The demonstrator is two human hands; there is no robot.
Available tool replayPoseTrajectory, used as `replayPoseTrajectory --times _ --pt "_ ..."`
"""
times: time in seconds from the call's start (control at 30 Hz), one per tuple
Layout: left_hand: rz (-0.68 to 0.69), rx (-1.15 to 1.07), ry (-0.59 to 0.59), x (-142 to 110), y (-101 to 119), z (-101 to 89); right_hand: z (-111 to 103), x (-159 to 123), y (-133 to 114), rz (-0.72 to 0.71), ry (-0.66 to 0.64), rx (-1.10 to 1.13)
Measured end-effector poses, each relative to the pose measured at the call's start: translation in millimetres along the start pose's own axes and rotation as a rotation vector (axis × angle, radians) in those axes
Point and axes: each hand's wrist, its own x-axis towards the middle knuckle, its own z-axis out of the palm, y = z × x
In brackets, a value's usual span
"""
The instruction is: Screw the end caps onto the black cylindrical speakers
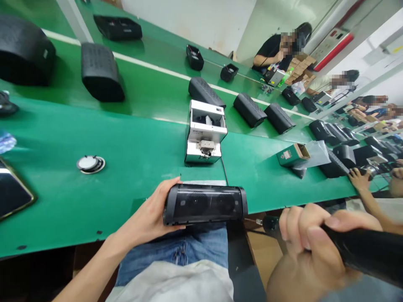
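My left hand [151, 216] is closed round the left end of a black oblong speaker housing [204, 204], held level over my lap at the green table's near edge. My right hand [310, 247] is wrapped round the black handle of a power screwdriver [365, 251], low at the right, close to the camera. The tool's tip [267, 222] points left toward the speaker's right end, a little apart from it. A white screw feeder box [205, 132] stands on the table just beyond the speaker.
Several black speaker bodies [100, 71] lie along the green conveyor table [63, 197]. A round silver driver part [90, 163] sits at left, a small green carton [291, 154] with a plastic bag at right. Other people's hands [360, 179] work at far right; more people sit beyond.
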Motion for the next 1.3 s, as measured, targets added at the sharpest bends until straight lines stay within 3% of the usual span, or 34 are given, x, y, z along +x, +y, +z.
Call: replayPoseTrajectory --times 0.27,0.47,0.67,0.8,0.9,0.97,1.03,1.13,1.2,1.3 --pt "-0.078 0.031 0.012 -8 -8 1.4 -6 2 5 -0.061 -0.143 -0.001" --pt "-0.120 0.044 0.037 -10 -12 4.0 -7 -1 11 -0.072 -0.126 0.023" --pt "-0.075 0.056 -0.033 -3 -13 -7.6 -10 6 23 -0.027 -0.153 0.090" --pt "-0.044 0.024 -0.010 1 -6 -12.8 -24 26 -3 -0.069 -0.235 0.152" --pt "-0.067 -0.044 0.072 -10 -4 -21.8 -52 42 -33 -0.049 -0.095 0.261" --pt "-0.096 -0.087 0.177 -22 -6 -37.0 -75 50 -39 -0.007 0.004 0.363" --pt "-0.128 -0.107 0.343 -33 -8 -60.1 -95 54 -25 0.045 0.055 0.455" --pt "-0.155 -0.049 0.643 -30 -10 -101.4 -110 48 32 0.230 0.127 0.603" --pt "-0.140 0.025 0.814 -6 -10 -124.6 -110 38 82 0.410 0.134 0.727" --pt "-0.151 0.053 0.942 68 -11 -142.4 -101 18 150 0.583 0.116 0.826"
